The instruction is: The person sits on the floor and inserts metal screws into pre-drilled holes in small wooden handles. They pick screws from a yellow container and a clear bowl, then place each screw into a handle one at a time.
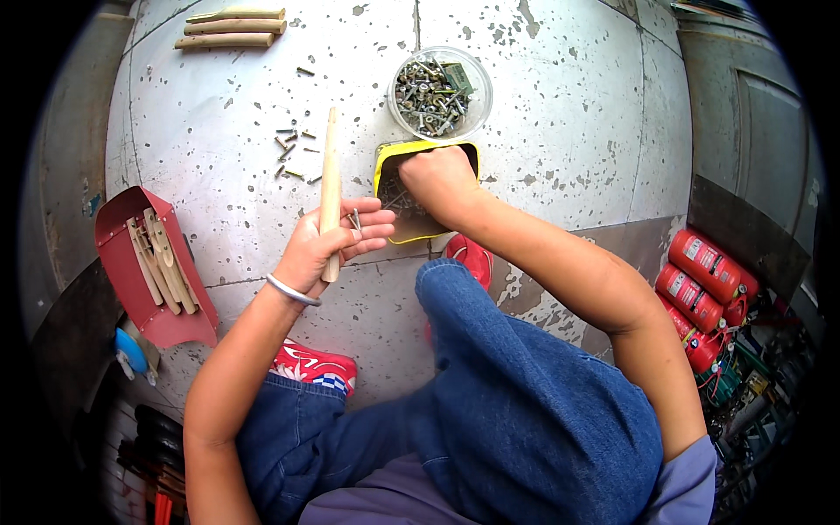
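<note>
My left hand [328, 238] grips an upright-pointing pale wooden handle [331, 175] between thumb and palm, its fingers stretched out to the right. A couple of small metal screws [355, 219] rest against those fingers. My right hand [440, 182] reaches down into a yellow-rimmed box [422, 238] with small metal pieces in it; its fingertips are hidden there. Just beyond the box stands a round clear plastic tub [480, 109] full of mixed bolts, nuts and screws. Loose bolts and screws [286, 152] lie scattered on the floor left of the handle.
Several wooden handles [229, 27] lie at the far left. A red tray [175, 330] at the left holds more wooden pieces [162, 262]. Red fire extinguishers [704, 267] are stacked at the right beside a heap of dark metal parts [761, 394]. The floor's paint is worn.
</note>
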### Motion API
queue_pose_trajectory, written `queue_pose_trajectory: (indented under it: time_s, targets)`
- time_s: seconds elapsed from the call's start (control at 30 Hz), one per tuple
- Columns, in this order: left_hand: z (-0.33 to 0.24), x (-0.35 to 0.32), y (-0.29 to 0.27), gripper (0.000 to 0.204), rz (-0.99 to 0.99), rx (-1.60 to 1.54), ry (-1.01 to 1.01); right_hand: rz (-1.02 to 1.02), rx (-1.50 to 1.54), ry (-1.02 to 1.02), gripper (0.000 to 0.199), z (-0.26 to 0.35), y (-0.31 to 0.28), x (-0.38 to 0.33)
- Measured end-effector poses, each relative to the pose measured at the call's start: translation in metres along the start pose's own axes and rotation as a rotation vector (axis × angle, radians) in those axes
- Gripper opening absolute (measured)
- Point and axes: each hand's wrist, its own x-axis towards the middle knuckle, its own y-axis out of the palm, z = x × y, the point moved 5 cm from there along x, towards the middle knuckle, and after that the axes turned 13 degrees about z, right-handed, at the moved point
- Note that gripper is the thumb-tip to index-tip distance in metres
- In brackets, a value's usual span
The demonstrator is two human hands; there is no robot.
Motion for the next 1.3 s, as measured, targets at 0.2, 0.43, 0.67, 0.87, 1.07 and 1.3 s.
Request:
queue_pose_trajectory:
  time_s: [0.2,0.43,0.67,0.87,1.07,1.3]
  targets:
    - [0.006,-0.008,-0.004,0.029,-0.117,0.257,-0.009,-0.15,0.243,-0.021,0.006,0.005,-0.017,-0.035]
    - [0.014,-0.01,0.021,0.021,-0.105,0.635,0.015,0.054,1.284,-0.092,0.008,0.025,-0.019,-0.082]
    - [0.01,-0.01,0.022,0.019,-0.116,0.539,0.06,0.167,1.52,-0.088,0.009,0.021,-0.007,-0.074]
    - [0.008,-0.011,0.019,0.02,-0.124,0.421,0.075,0.125,1.73,-0.179,0.013,0.018,-0.007,-0.072]
    - [0.004,-0.01,0.018,0.019,-0.151,0.392,0.122,0.555,2.007,-0.162,0.018,0.023,0.002,-0.073]
    - [0.01,-0.01,0.012,0.017,-0.166,0.378,0.122,0.336,1.972,-0.146,0.018,0.026,0.005,-0.072]
